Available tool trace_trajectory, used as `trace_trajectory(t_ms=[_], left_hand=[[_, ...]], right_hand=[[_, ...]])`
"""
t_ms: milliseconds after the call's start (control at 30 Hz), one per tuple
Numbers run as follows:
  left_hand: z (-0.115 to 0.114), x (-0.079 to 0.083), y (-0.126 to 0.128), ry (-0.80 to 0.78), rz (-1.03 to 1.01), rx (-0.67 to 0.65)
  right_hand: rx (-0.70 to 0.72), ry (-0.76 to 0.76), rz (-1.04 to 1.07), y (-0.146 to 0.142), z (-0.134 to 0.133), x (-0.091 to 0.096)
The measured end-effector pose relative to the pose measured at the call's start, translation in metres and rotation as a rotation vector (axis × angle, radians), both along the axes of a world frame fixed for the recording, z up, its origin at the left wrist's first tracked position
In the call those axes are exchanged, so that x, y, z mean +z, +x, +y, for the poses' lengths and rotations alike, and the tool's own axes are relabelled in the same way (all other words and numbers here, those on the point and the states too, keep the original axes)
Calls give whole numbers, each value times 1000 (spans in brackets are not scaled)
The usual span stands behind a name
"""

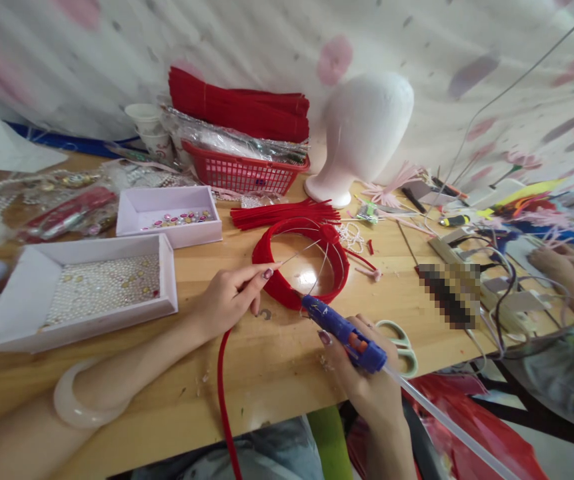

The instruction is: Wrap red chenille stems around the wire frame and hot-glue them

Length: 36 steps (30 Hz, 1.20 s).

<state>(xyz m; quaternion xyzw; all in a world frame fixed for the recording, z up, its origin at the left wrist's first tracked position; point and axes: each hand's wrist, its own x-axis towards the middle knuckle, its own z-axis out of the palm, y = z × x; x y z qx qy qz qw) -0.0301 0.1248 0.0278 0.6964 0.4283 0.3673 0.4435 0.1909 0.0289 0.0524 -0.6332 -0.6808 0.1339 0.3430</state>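
A round red fabric-covered band (337, 283) with thin wires across it lies on the wooden table. My left hand (234, 293) is closed in a pinch at the band's near left side. From under that hand a red strip (221, 380) hangs over the table edge; the fingers hide its upper end. My right hand (367, 373) is wrapped round a blue glue gun (341, 327), whose nozzle points at the near rim of the band. A clear glue stick (447, 420) sticks out of the gun's back. Light green scissors (404, 347) lie beside my right hand.
Two white boxes, one with pearl beads (107, 287), one with gems (181, 219), stand left. Behind are red strips (287, 215), a red basket (247, 175) and a white foam head (367, 127). Rightward lie a power strip (501, 300) and another person's hands (551, 263).
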Motion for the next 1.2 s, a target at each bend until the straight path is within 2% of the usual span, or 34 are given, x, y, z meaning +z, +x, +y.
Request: trace_trajectory(t_ms=[600, 800, 1200], left_hand=[[1, -1, 0, 17, -1, 12], [1, 1, 1, 24, 21, 13], [1, -1, 0, 27, 18, 20]], right_hand=[[-25, -1, 2, 9, -11, 2], [-79, 6, 64, 10, -14, 1], [-61, 12, 52, 14, -15, 0]])
